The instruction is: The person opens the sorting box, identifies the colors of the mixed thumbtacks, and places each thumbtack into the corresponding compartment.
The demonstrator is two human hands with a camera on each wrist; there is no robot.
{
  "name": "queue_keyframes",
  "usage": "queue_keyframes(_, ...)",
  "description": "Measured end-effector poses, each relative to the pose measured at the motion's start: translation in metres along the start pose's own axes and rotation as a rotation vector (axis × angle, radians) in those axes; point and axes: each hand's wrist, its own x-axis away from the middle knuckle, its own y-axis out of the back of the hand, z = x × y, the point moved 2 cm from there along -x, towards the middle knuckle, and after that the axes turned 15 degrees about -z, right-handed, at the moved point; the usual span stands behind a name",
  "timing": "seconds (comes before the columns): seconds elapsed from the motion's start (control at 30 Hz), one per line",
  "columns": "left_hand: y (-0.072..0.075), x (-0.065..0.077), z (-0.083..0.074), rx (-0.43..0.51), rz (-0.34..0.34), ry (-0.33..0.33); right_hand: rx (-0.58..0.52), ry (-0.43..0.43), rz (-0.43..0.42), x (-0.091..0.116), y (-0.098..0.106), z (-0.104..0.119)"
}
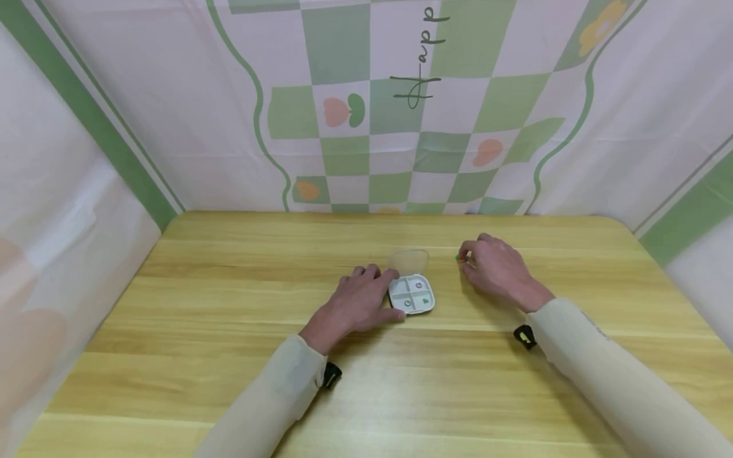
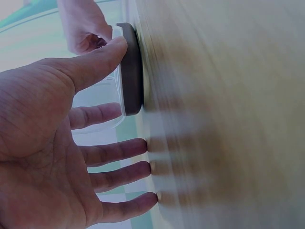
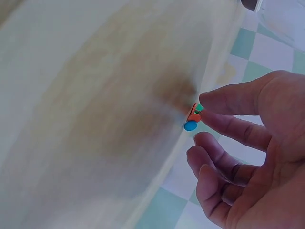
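Observation:
A white pill box (image 1: pixel 411 293) with four small compartments lies on the table, its clear lid (image 1: pixel 409 260) raised at the back. Small pieces sit in some compartments, one of them green. My left hand (image 1: pixel 362 299) steadies the box between thumb and index finger, with its other fingertips down on the tabletop. To the right of the box, my right hand (image 1: pixel 497 266) has its thumb and index fingertip right at a tiny cluster of orange, green and blue pieces (image 3: pixel 191 118). I cannot tell whether they pinch one.
The wooden table (image 1: pixel 366 394) reaches back to a hanging cloth (image 1: pixel 395 146) with green checks and printed lettering. More cloth hangs at the left and right sides. A black wrist strap (image 1: pixel 331 376) shows at the left cuff, another strap (image 1: pixel 524 336) at the right.

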Motion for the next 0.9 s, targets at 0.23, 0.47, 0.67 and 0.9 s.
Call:
queue_keyframes(0.23,0.0000,-0.0001,0.0000,0.003,-0.001,0.000,0.007,0.008,0.008,-0.0017,-0.0006,0.0001)
queue_keyframes(0.47,-0.0004,0.0000,0.0003,0.012,0.004,0.005,-0.008,-0.009,0.006,-0.0020,-0.0017,0.0000)
queue_keyframes(0.67,0.0005,0.0003,0.0000,0.011,0.007,0.005,-0.011,-0.016,0.018,-0.0022,-0.0015,-0.0004)
queue_keyframes(0.9,0.0010,0.0001,0.0001,0.018,0.001,0.000,-0.013,-0.022,0.019,-0.0019,-0.0029,-0.0004)
